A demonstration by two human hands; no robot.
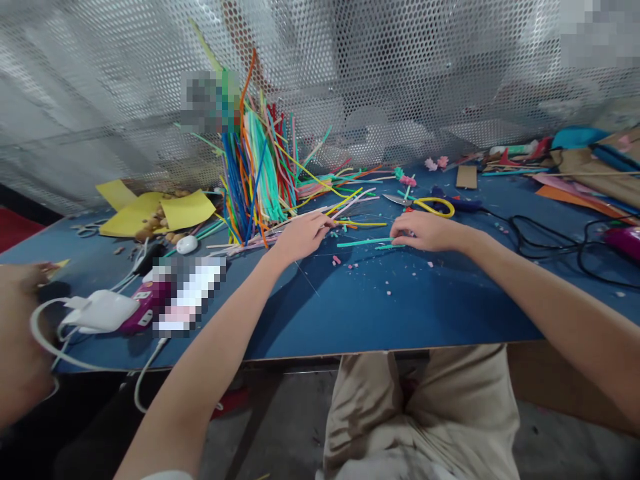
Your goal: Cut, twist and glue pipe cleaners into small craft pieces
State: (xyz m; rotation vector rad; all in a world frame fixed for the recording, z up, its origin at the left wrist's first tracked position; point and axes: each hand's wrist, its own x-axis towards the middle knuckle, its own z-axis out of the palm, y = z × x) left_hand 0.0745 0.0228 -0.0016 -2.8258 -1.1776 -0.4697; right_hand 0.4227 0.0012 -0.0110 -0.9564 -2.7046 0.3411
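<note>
My left hand [306, 235] rests low over the table, its fingertips pressed together beside the end of a yellow pipe cleaner [363, 224]. What it pinches, if anything, is hidden. To the right, my right hand [425, 231] has its fingers curled round the end of a teal pipe cleaner [363, 242], which points left towards my other hand. A shorter teal piece [387, 247] lies just under those fingertips. Behind my right hand are yellow-handled scissors [434, 205], blades apart. Small pink cut bits [337, 259] are scattered between the hands.
A tall bundle of coloured pipe cleaners [265, 167] stands against the perforated metal screen [400, 67]. At left are yellow sheets [135, 213], a phone [193, 293], a white charger [103, 310] and another person's hand [20, 320]. A black cable [530, 233] curls at right.
</note>
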